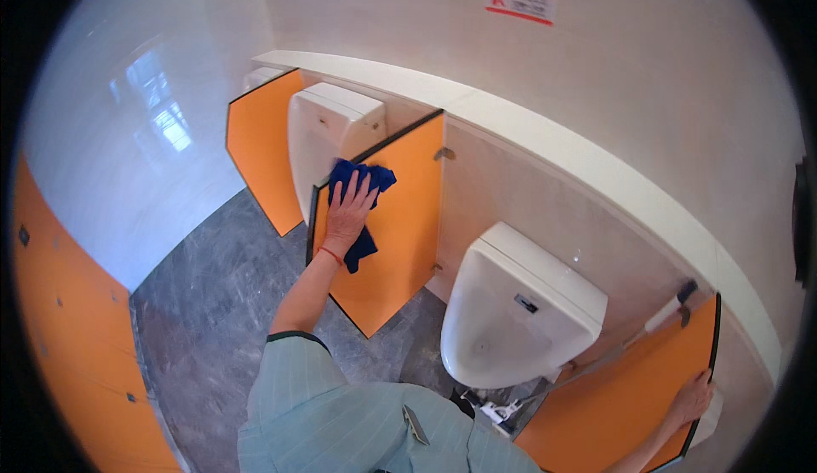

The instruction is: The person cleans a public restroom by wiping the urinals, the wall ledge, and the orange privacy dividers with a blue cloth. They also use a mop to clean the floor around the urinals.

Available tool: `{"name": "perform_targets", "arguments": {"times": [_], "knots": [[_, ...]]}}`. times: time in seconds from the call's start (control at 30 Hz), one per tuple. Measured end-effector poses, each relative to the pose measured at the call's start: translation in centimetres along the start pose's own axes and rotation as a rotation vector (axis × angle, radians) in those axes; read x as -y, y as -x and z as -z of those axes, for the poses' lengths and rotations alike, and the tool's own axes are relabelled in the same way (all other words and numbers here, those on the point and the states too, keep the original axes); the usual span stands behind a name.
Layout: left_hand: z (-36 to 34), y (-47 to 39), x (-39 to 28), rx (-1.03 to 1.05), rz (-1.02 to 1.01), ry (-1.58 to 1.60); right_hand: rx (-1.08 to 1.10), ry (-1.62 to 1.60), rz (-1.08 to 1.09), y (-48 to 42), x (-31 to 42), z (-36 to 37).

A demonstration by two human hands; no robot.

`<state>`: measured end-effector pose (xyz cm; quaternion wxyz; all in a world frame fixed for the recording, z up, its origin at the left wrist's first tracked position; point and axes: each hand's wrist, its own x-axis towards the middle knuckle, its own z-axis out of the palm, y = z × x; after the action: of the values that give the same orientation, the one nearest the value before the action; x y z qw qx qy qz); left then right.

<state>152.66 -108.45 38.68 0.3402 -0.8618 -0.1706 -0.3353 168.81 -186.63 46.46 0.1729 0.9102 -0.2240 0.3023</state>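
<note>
My left hand (348,214) lies spread over a dark blue cloth (382,179) and presses it against the orange urinal partition (408,218) in the middle, close to its black-edged top. Part of the cloth hangs below my wrist. Over at the right, my right hand (692,399) holds the black-trimmed edge of another orange partition (632,390). Between these two panels a white ceramic urinal (510,320) is mounted on the wall. Behind the middle panel stands a second white urinal (332,112), partly covered by it.
A long-handled cleaning tool (593,361) leans against the wall beside the right partition. A third orange partition (262,147) stands farther left. Above runs a pale ledge (510,116); a sign with writing (521,2) is on the wall. The floor (210,332) is grey.
</note>
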Motion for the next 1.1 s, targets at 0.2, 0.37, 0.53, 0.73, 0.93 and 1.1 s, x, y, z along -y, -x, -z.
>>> {"name": "perform_targets", "arguments": {"times": [0.2, 0.37, 0.53, 0.73, 0.93, 1.1], "knots": [[-7.6, 12.6, -12.5, 0.44, -0.057, 0.662, -0.014, 0.0, 0.128, 0.8, -1.0, -0.3], [-1.2, 17.6, -25.9, 1.502, 0.98, 1.68, -0.162, -0.052, 0.217, 0.8, -0.5, 1.3], [11.6, -0.1, -28.6, 0.943, 0.451, 2.211, -0.166, -0.052, 0.187, 1.3, -0.2, 3.2], [22.2, -15.4, -13.8, -0.846, 0.666, 0.98, -0.181, -0.088, 0.146, 1.4, -0.4, 2.8], [16.5, -11.1, -26.8, 0.092, -0.015, 1.536, -0.194, -0.109, 0.111, 1.7, -0.4, 2.6], [13.6, 5.5, -34.1, 1.561, 0.031, 1.875, -0.233, -0.097, 0.123, 1.5, -0.5, 3.0]]}}
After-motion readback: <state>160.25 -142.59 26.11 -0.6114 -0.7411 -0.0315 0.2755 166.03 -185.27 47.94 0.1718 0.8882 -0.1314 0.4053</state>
